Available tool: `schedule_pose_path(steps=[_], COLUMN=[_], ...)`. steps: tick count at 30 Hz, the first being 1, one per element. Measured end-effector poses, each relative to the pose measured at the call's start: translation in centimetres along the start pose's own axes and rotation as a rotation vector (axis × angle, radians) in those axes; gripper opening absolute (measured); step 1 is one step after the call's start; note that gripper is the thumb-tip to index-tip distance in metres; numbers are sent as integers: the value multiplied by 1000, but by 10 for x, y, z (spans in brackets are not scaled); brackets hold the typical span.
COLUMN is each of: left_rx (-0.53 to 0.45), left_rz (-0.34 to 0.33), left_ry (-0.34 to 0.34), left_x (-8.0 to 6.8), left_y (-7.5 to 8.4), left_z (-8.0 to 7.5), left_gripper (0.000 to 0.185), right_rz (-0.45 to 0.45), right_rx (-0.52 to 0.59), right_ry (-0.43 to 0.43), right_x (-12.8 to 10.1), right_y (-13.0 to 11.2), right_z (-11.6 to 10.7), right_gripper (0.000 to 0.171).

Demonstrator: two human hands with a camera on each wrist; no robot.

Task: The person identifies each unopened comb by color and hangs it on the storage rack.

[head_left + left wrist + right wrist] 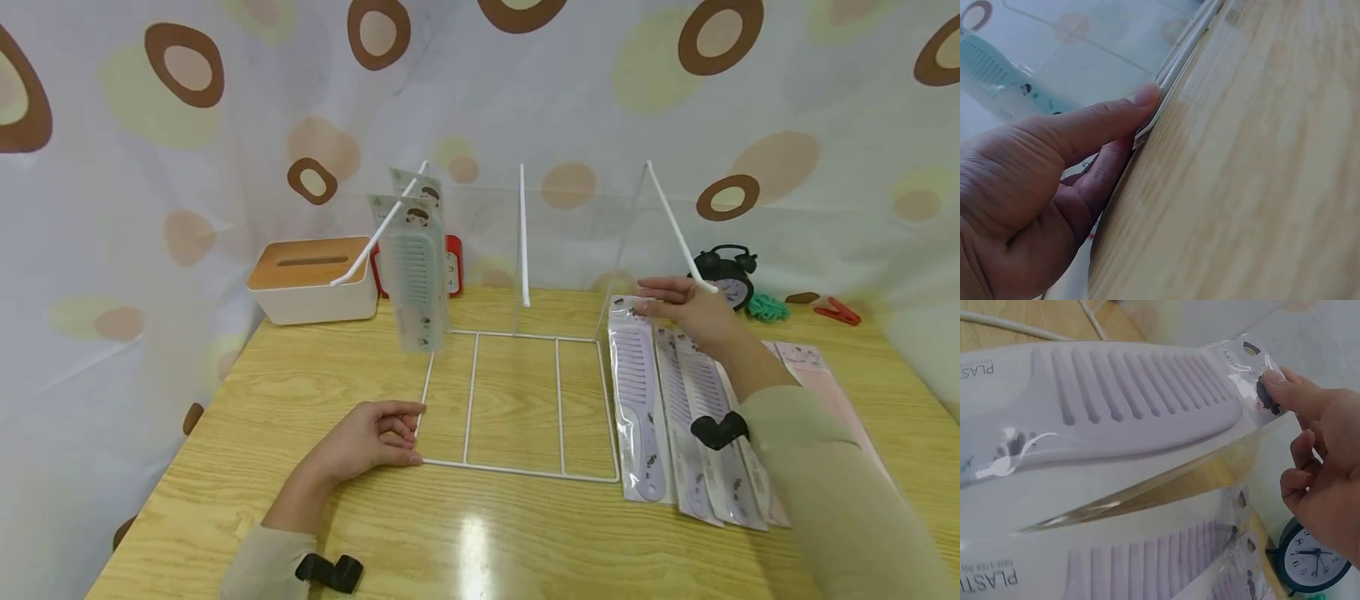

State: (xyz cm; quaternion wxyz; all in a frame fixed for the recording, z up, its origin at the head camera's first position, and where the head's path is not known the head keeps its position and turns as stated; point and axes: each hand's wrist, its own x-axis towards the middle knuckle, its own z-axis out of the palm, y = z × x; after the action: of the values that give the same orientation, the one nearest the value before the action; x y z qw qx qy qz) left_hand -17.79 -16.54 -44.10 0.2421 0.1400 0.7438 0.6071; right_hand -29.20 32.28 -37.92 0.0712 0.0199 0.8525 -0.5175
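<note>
A white wire display rack (517, 475) with a clear back panel and three prongs stands on the table. At its front left corner, my left hand (367, 443) holds the base wire between thumb and fingers; the left wrist view shows the thumb (1113, 119) on the wire. My right hand (693, 312) pinches the top of a packaged purple comb (636, 400) beside the rack. In the right wrist view, this comb (1141, 394) lies in a clear sleeve, its top end under the thumb. Packaged green combs (412, 275) hang from the left prong.
More packaged purple combs (705, 392) and pink packages (821, 375) lie to the right. Behind stand a tissue box (311, 283), a red calendar-like item (454, 265) and a black alarm clock (727, 279). A green coil (767, 307) and a red clip (837, 312) lie farther right.
</note>
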Motion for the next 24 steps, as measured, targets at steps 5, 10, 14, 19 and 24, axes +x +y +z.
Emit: schedule_pose_path(steps=[5, 10, 14, 19, 24], left_rx=[-6, -4, -1, 4, 7], left_rz=[-5, -1, 3, 9, -1], left_ry=[-2, 0, 1, -6, 4], left_x=[0, 0, 1, 0, 1], left_y=[0, -1, -2, -2, -4], left_z=[0, 0, 0, -1, 1], left_gripper=[73, 73, 72, 73, 72], right_rz=[-36, -88, -117, -169, -354], right_rx=[246, 480, 518, 477, 521], right_ry=[13, 3, -15, -42, -106], right_x=[-21, -50, -78, -111, -142], right_y=[-17, -32, -45, -56, -61], right_z=[-12, -22, -26, -25, -14], right_gripper=[46, 30, 33, 26, 30])
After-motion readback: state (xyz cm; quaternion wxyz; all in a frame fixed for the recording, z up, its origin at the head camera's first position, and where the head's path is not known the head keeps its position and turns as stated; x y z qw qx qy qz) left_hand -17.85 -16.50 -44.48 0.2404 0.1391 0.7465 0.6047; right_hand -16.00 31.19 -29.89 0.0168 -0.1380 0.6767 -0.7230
